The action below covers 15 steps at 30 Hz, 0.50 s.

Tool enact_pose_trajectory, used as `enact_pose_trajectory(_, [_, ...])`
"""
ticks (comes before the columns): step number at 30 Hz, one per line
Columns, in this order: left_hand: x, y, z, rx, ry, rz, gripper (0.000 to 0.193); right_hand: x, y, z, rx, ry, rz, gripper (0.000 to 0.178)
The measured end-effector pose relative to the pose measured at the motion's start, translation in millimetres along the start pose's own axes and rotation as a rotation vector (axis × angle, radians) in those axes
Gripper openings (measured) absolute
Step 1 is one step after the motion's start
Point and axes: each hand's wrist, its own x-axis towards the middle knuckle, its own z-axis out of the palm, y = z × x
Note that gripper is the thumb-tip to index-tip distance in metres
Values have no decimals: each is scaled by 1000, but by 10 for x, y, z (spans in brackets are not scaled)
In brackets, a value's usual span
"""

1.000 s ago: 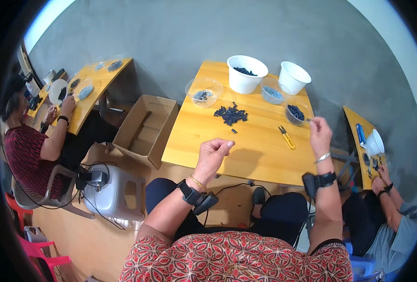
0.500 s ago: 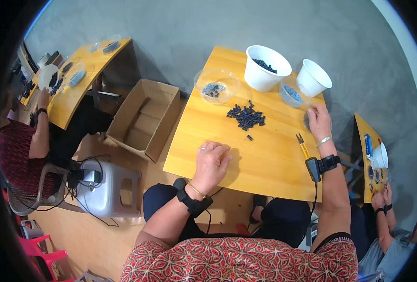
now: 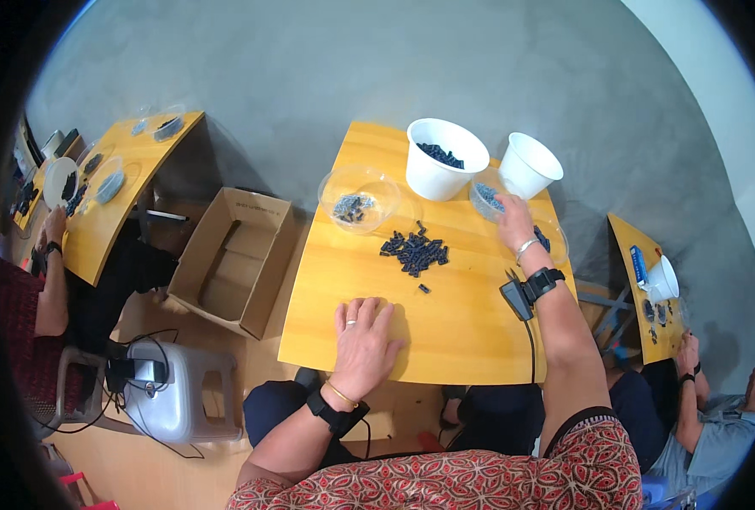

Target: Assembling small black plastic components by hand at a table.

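My left hand [image 3: 366, 344] lies palm down near the table's front edge, fingers stretched and holding nothing. My right hand [image 3: 515, 225] reaches to a clear bowl of small blue-grey pieces [image 3: 485, 198]; its fingers are bent together at the rim, and whatever they pinch is hidden. Beneath that wrist is another clear bowl of dark pieces [image 3: 543, 240], partly covered. A loose pile of short black plastic parts [image 3: 416, 252] lies mid-table, with a single black part [image 3: 424, 289] in front. Behind the pile stands a clear bowl of mixed metal and dark bits [image 3: 354, 208].
A white tub [image 3: 447, 183] with black parts and another white tub [image 3: 530, 166] stand at the table's back. Left of the table, an open cardboard box [image 3: 233, 263] sits on the floor beside a grey stool [image 3: 182, 391]. Other people work at tables on both sides.
My right hand has moved from the bowl of dark pieces to the bowl of blue-grey pieces. My left hand's fingers, curled before, are spread flat. The whole view has shifted.
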Motion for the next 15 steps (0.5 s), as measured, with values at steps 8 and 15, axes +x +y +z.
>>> enact_pose_trajectory(8, [44, 0, -2, 27, -17, 16, 52, 67, 76, 89, -52, -248, 61, 26])
enact_pose_trajectory(15, [59, 14, -31, 15, -49, -4, 47, 191, -130, -132, 166, -356, 196, 26])
